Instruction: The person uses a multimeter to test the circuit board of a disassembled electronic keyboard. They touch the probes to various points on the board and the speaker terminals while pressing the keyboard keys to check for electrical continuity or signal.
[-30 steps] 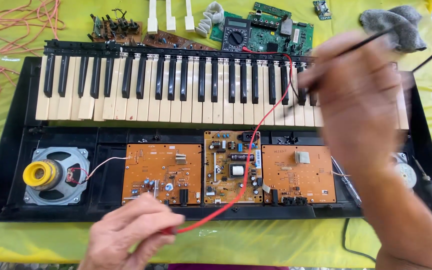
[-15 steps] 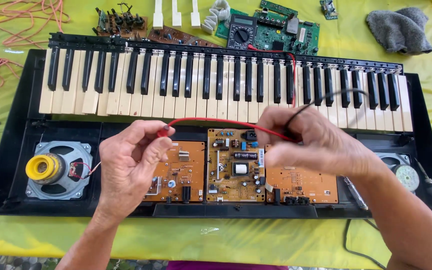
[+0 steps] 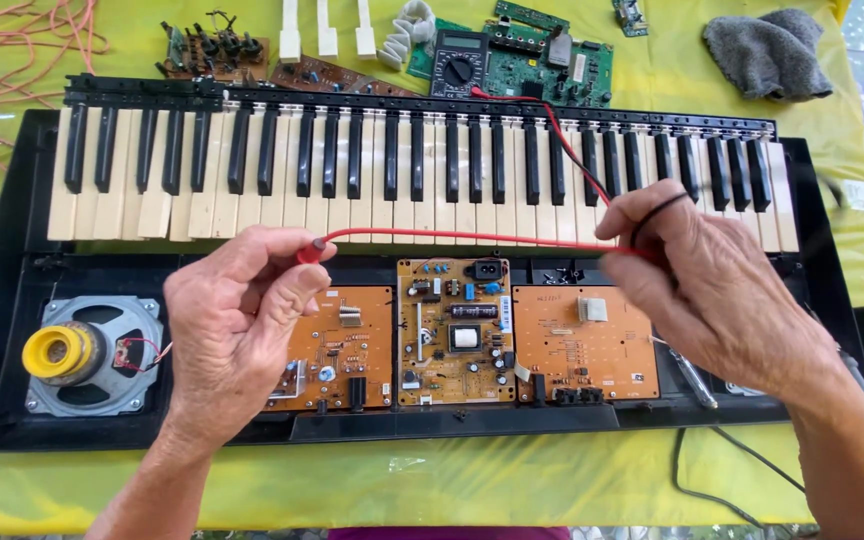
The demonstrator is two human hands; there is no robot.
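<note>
Red lead now drawn taut between both hands

The left hand point(image 3: 237, 325) has risen, pinching the thin red test lead point(image 3: 452, 238) by its tip; the right hand point(image 3: 712, 290) has dropped, gripping it — stretched level over the opened black keyboard's orange circuit boards point(image 3: 457, 335).

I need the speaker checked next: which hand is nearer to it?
Left. The left hand sits just right of the speaker; the right hand is far across the boards, holding the red lead.
</note>
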